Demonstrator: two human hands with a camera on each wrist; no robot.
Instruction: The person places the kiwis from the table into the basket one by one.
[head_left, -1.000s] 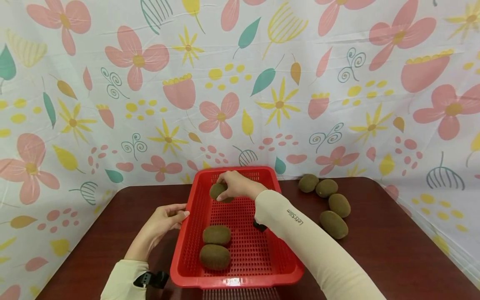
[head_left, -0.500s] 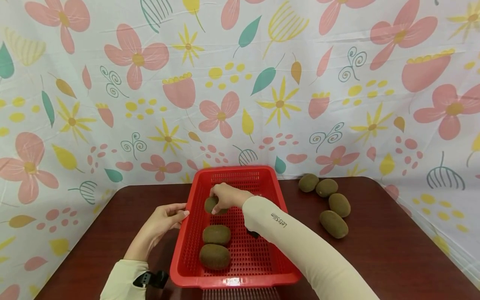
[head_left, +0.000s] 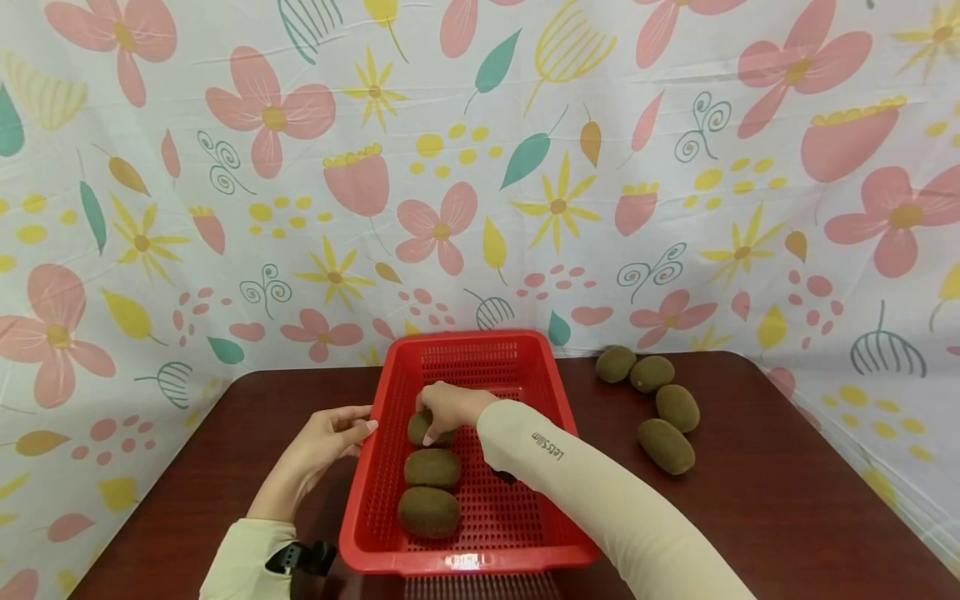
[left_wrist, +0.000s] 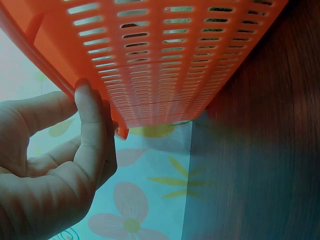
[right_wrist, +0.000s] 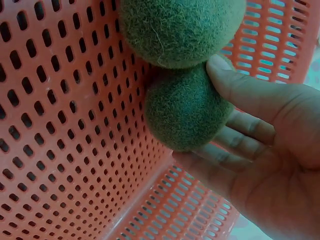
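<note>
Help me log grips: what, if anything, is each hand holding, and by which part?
The right hand holds a kiwi by opposite sides, between thumb and fingers; the left hand pinches the red basket by its left rim.

I have room over the right part of the red basket (head_left: pixel 468 562), though the right sleeve (head_left: pixel 596 492) bars its right rim. Along the left wall, two kiwifruit (head_left: pixel 432 469) and the right hand (head_left: pixel 453 407), gripping another kiwifruit (right_wrist: pixel 185 112), block me; the left hand (head_left: pixel 321 442) occupies the outer edge.
</note>
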